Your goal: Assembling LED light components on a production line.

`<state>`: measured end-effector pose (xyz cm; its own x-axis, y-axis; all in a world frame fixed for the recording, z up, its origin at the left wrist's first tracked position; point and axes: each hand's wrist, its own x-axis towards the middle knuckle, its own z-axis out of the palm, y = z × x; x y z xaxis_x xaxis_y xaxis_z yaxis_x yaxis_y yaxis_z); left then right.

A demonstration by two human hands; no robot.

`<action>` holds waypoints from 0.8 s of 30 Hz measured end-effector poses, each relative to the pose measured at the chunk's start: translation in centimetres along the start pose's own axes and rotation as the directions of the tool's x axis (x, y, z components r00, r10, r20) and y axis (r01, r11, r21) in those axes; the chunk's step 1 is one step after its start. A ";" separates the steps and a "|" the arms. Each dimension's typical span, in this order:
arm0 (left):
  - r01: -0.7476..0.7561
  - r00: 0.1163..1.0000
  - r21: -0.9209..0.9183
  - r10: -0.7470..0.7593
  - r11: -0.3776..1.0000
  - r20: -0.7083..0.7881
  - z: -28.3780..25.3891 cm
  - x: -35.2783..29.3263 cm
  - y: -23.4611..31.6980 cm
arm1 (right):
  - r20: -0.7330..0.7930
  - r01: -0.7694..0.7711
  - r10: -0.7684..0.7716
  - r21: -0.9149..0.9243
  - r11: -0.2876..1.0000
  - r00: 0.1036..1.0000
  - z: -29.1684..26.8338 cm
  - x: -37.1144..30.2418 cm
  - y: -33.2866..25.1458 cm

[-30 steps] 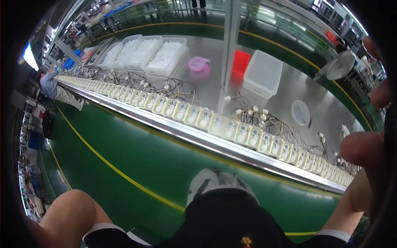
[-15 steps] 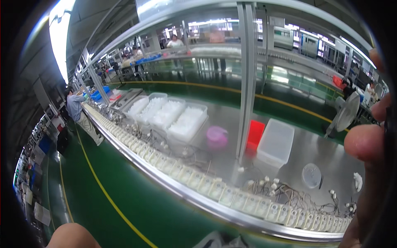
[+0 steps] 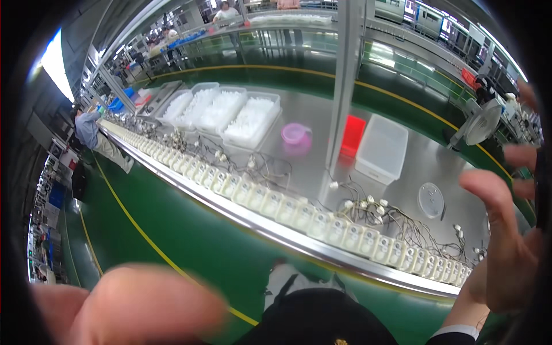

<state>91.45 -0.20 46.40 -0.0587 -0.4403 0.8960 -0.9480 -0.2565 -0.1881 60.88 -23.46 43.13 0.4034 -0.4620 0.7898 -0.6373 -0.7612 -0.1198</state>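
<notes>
My left hand (image 3: 138, 307) fills the lower left of the head view, very close to the camera and blurred; its fingers cannot be told apart. My right hand (image 3: 509, 241) is raised at the right edge with its fingers spread and nothing in it. Both hands are up near the camera, well above a long steel workbench (image 3: 322, 152). A row of small white devices (image 3: 299, 213) with thin wires runs along the bench's near edge.
Several clear trays of white parts (image 3: 230, 112) sit at the back left, with a pink cup (image 3: 294, 133), a red bin (image 3: 352, 135), a white box (image 3: 382, 148) and a steel post (image 3: 344, 86). A desk fan (image 3: 482, 122) stands right. Another person (image 3: 92, 129) works far left.
The view has tilted up from my lap and the green floor toward the bench. My left hand has risen into view, close to the camera. My right hand has spread its fingers.
</notes>
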 end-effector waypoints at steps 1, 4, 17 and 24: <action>-0.019 1.000 0.029 0.019 0.999 0.006 1.5 1.7 1.2 | -0.021 -0.016 0.017 0.043 0.999 1.000 1.0 -0.4 0.5; -0.033 0.999 0.061 0.033 0.998 0.006 1.2 2.0 -0.9 | -0.060 -0.045 0.051 0.106 0.993 0.997 2.7 -0.6 -0.5; 0.376 0.577 -0.377 0.104 0.846 0.810 43.9 -21.1 -22.2 | 0.381 -0.702 0.712 -0.195 0.685 0.590 14.2 -12.8 -10.3; 0.310 0.198 -0.281 0.227 0.908 0.953 53.0 -25.9 -19.9 | 0.374 -0.754 0.875 -0.464 0.464 0.308 14.3 -16.5 -17.5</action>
<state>128.42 -29.31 5.61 0.0712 -0.9660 -0.2485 -0.9671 -0.1278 0.2198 74.77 -8.98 23.59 -0.1872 -0.9785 -0.0867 -0.9048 0.2062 -0.3725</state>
